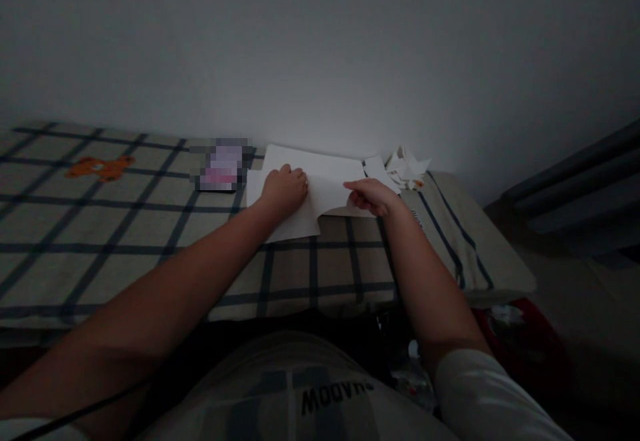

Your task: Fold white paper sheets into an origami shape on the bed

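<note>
- Two bare hands work at the far edge of one checked cloth [150,227] that covers the surface before the person.
- The left hand [285,189] lies curled, knuckles up, pressing down on one large white sheet of paper [320,181]; the fingers are bent close together and rest on the sheet rather than wrapping round it.
- The right hand [373,195] pinches the near right edge of the same sheet, thumb and fingertips closed narrowly on the paper, that edge lifted a little off the cloth.
- The sheet sits against the wall [320,47], between the two hands, with one lower flap reaching toward the person under the left wrist.
- One pile of crumpled or folded white paper scraps [407,166] lies just right of the sheet; in this dim light their number cannot be told.
- One blurred pink-and-dark object [223,164] lies just left of the sheet.
- One orange bear figure [100,167] shows on the cloth, well apart at the far left.
</note>
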`<action>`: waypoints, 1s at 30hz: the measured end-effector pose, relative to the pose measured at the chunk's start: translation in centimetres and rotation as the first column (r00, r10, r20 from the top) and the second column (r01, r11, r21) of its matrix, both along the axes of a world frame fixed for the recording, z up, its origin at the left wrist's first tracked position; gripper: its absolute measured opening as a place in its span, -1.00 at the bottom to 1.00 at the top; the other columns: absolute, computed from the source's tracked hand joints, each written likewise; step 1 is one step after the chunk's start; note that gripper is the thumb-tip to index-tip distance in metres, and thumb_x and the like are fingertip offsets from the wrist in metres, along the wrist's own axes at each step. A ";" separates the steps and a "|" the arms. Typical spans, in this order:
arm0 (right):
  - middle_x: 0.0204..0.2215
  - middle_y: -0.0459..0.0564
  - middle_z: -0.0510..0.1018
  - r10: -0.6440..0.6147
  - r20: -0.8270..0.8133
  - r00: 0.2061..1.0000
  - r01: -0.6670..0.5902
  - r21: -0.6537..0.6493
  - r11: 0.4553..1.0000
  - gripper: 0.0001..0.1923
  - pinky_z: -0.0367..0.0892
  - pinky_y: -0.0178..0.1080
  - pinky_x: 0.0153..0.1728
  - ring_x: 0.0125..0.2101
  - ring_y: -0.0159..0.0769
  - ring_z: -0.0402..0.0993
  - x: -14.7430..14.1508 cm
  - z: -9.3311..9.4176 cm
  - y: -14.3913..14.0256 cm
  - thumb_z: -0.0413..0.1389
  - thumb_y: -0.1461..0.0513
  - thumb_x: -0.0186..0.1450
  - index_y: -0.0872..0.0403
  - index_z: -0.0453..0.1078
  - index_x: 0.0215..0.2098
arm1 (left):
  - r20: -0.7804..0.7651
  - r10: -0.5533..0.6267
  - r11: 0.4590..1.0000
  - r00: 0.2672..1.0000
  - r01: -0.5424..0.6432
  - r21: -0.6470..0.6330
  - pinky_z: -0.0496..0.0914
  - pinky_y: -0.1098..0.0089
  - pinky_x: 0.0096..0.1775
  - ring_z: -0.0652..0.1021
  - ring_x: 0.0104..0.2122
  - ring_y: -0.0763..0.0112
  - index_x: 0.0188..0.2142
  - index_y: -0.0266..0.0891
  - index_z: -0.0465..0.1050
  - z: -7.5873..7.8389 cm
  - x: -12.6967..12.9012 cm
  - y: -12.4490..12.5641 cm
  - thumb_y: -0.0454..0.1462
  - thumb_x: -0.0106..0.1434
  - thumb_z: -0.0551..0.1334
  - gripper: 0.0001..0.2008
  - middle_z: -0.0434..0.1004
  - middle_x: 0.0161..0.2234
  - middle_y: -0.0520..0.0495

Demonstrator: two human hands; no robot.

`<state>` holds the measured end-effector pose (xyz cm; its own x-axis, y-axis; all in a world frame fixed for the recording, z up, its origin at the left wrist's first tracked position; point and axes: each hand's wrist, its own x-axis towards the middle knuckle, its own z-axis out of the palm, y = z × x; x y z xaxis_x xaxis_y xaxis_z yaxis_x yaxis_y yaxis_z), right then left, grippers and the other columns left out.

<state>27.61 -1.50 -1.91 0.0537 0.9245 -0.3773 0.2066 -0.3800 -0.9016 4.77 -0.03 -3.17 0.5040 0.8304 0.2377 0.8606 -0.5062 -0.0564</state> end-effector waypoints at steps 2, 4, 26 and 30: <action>-0.77 -0.10 0.34 -0.009 0.041 0.999 0.010 -0.031 0.999 -0.68 -0.10 -0.36 -0.74 -0.76 -0.49 0.12 0.0 0.3 -0.3 0.17 0.19 0.30 0.09 0.30 -0.58 | -0.004 -0.004 1.000 1.000 0.004 -0.015 0.35 0.17 -0.21 0.45 -0.04 0.05 -0.09 -0.28 0.47 0.0 -0.1 -0.2 -0.26 0.44 -0.13 -0.60 0.53 -0.06 -0.28; -0.80 -0.15 0.28 -0.035 0.085 0.996 0.035 -0.008 0.999 -0.67 -0.12 -0.36 -0.75 -0.79 -0.50 0.10 0.1 0.4 -0.4 0.16 0.19 0.31 0.07 0.25 -0.58 | -0.002 -0.014 0.999 1.000 0.013 -0.033 0.39 0.18 -0.23 0.47 -0.05 0.06 -0.10 -0.32 0.47 0.0 -0.1 -0.5 -0.27 0.43 -0.12 -0.60 0.53 -0.07 -0.28; -0.76 -0.13 0.38 -0.043 0.070 0.997 0.038 0.073 0.997 -0.64 -0.04 -0.41 -0.77 -0.78 -0.52 0.20 -0.1 -0.9 0.1 0.07 0.28 0.37 0.14 0.28 -0.60 | -0.039 0.007 0.994 0.999 -0.011 -0.112 0.23 0.17 0.22 0.26 0.29 0.10 0.24 -0.45 0.25 -0.3 0.5 0.8 -0.28 0.43 -0.14 -0.51 0.24 0.31 -0.29; -0.82 -0.15 0.32 -0.029 0.175 0.984 0.016 0.074 0.997 -0.60 -0.06 -0.39 -0.77 -0.81 -0.52 0.14 -0.5 -0.4 -0.3 0.07 0.24 0.39 0.12 0.28 -0.62 | -0.026 0.005 0.994 1.000 -0.008 -0.105 0.25 0.17 0.21 0.27 0.28 0.09 0.23 -0.45 0.27 -0.5 0.6 1.1 -0.28 0.44 -0.14 -0.52 0.25 0.30 -0.28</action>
